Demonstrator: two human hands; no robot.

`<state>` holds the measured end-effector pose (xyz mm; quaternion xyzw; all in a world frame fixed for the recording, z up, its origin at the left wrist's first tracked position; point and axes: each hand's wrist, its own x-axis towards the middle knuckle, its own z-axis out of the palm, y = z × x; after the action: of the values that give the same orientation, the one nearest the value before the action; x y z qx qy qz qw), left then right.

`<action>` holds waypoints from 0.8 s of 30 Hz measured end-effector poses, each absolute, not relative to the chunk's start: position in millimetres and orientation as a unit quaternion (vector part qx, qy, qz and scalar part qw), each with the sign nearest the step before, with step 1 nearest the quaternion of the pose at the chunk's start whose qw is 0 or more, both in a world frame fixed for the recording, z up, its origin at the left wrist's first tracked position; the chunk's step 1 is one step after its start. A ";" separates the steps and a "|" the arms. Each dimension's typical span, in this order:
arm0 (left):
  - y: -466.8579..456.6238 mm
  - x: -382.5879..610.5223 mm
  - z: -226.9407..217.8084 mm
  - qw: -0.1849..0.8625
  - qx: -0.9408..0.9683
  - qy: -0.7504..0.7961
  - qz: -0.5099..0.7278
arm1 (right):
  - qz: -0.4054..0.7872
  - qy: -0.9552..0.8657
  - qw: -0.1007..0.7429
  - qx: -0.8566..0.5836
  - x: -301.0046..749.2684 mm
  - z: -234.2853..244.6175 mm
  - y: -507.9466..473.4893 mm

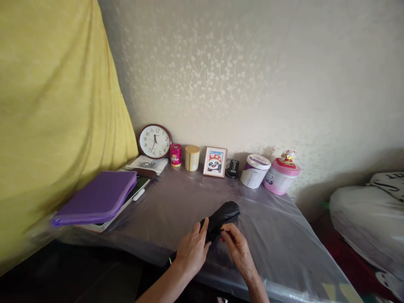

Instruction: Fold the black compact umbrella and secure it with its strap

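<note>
A black folded umbrella [224, 215] lies slantwise near the front edge of the table, its rounded end pointing away to the right. My left hand [192, 249] grips its nearer part from the left, thumb and fingers on the dark fabric. From the right, my right hand [237, 248] pinches at the umbrella's lower side with thumb and forefinger. The bit between those fingertips is too small to make out, but it seems to be part of the umbrella. The near end of the umbrella is partly hidden behind my left hand and wrist.
A purple zip folder [97, 195] lies on the left of the plastic-covered table [176, 202]. Along the wall stand a clock [155, 141], a pink can [176, 155], a yellow can [192, 158], a framed panda picture [215, 162] and two tubs, one white [255, 171], one pink [280, 177].
</note>
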<state>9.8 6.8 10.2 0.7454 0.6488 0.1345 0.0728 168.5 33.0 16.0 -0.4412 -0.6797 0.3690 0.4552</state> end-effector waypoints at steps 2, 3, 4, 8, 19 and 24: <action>3.8 11.0 7.6 0.043 0.750 0.648 0.124 | 0.389 -0.672 0.459 -0.432 166.9 15.2 27.8; 2.0 12.1 6.0 0.032 0.755 0.644 0.121 | 0.394 -0.662 0.466 -0.435 166.1 13.8 27.2; 0.2 13.4 4.3 0.023 0.759 0.640 0.119 | 0.397 -0.650 0.474 -0.442 165.5 11.8 27.6; -4.9 17.3 -2.6 -0.005 0.764 0.635 0.109 | 0.408 -0.618 0.487 -0.464 165.0 2.9 35.4; -11.2 24.2 -16.1 -0.125 0.764 0.626 0.097 | 0.400 -0.615 0.500 -0.460 164.7 7.4 39.6; -14.8 25.0 -13.2 -0.129 0.768 0.621 0.087 | 0.405 -0.625 0.501 -0.441 165.2 5.9 42.8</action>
<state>25.0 -14.8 -13.2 0.7682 0.6210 0.0870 -0.1291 165.2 42.8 5.9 -0.4407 -0.6251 0.4047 0.5013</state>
